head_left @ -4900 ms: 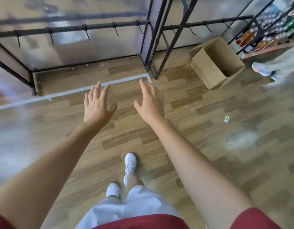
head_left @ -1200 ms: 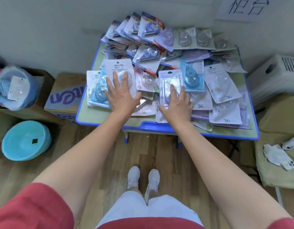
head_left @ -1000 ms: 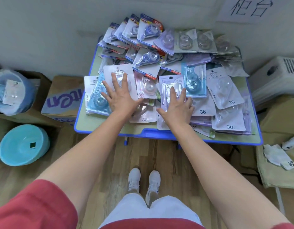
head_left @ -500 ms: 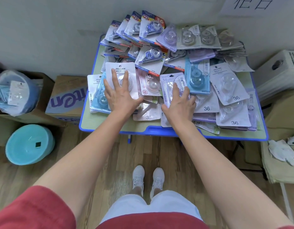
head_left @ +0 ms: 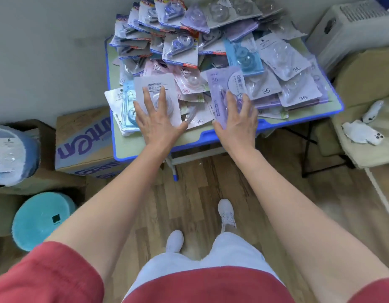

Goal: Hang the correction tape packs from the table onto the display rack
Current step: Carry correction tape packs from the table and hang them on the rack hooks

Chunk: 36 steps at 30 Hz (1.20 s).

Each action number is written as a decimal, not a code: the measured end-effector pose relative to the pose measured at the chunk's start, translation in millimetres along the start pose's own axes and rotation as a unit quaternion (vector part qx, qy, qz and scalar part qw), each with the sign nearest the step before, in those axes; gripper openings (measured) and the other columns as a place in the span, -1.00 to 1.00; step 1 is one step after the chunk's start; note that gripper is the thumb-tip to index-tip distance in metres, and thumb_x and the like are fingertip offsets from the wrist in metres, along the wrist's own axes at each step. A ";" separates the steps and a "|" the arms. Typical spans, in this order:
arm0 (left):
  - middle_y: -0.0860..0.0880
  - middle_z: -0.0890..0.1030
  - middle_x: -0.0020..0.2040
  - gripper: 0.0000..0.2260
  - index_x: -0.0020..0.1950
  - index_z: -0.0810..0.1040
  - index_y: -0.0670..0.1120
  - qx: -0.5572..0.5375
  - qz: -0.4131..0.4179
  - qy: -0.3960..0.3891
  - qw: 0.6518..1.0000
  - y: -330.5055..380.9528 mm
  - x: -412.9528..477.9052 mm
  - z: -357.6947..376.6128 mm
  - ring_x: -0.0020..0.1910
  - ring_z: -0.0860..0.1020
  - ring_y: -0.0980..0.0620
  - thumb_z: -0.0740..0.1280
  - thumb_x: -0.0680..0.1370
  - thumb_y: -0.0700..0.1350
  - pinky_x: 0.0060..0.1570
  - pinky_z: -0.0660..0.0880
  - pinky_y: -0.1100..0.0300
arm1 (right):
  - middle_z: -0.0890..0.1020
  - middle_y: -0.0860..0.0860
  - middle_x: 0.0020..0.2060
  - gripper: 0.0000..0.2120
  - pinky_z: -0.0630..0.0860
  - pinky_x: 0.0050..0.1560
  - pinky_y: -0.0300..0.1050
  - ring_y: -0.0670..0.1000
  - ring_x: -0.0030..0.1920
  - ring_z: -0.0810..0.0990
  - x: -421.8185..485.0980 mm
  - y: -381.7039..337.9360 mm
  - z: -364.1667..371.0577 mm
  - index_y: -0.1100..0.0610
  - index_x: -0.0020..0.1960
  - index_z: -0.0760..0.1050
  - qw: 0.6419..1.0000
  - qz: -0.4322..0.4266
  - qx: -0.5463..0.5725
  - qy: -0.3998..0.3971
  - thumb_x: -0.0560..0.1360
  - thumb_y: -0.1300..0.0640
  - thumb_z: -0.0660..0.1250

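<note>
Several correction tape packs [head_left: 180,45] lie heaped on a small blue-rimmed table [head_left: 334,106] against the wall. My left hand [head_left: 158,123] lies with spread fingers on a white pack [head_left: 154,84] at the pile's front left, and its thumb is at the pack's lower right corner. My right hand [head_left: 237,123] holds a purple pack [head_left: 224,86] tilted above the neighbouring packs. Its fingers are on top and its thumb is at the lower left edge, over the table's front rim. The display rack is out of view.
A cardboard box [head_left: 84,141] stands left of the table. A teal stool [head_left: 42,219] and a blue bag of packs [head_left: 12,154] are further left. A white crate [head_left: 350,29] and a cushion with a phone [head_left: 363,133] are on the right. I stand on wood floor.
I turned from the rack to the table and laid both hands on the pile. In the last half second the purple pack tilted up and both packs shifted toward me.
</note>
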<state>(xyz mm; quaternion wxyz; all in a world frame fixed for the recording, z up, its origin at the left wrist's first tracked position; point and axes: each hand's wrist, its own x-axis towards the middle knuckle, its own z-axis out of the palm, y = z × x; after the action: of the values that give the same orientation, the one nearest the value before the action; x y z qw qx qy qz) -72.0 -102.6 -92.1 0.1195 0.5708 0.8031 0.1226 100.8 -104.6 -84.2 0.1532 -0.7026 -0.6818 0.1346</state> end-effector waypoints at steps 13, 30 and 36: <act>-0.13 -0.06 0.57 -0.15 0.57 -0.01 0.02 0.061 0.303 -0.064 0.949 -15.5 -107.1 20.6 0.51 -0.05 -0.30 0.36 0.43 0.20 0.47 -0.04 -0.12 | 0.19 0.27 0.42 -0.31 0.28 0.30 0.16 0.32 0.29 0.26 -195.7 15.7 35.8 0.09 0.50 0.20 0.969 0.203 0.083 0.117 0.45 0.00 0.38; -0.14 0.01 0.57 -0.12 0.57 0.00 -0.02 0.051 0.571 -0.212 0.791 9.8 -352.4 93.3 0.50 0.00 -0.33 0.40 0.40 0.16 0.44 0.01 -0.09 | 0.22 0.23 0.41 -0.30 0.19 0.31 0.02 0.27 0.31 0.27 -467.0 67.3 42.4 0.09 0.50 0.21 0.834 0.497 0.100 0.218 0.45 0.01 0.40; -0.09 -0.02 0.58 -0.09 0.57 -0.03 0.02 0.051 0.652 -0.284 0.701 9.6 -419.4 108.8 0.49 -0.03 -0.33 0.42 0.38 0.14 0.43 0.05 -0.10 | 0.23 0.23 0.41 -0.31 0.19 0.34 0.06 0.27 0.31 0.29 -539.0 58.0 46.9 0.10 0.49 0.23 0.744 0.602 0.075 0.281 0.44 0.01 0.41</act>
<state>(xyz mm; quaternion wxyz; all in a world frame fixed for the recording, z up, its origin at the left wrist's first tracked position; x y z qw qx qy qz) 106.9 -489.8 -169.5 0.2034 0.9645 0.1637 -0.0393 116.9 -643.1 -161.1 0.2772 -0.9592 -0.0315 0.0465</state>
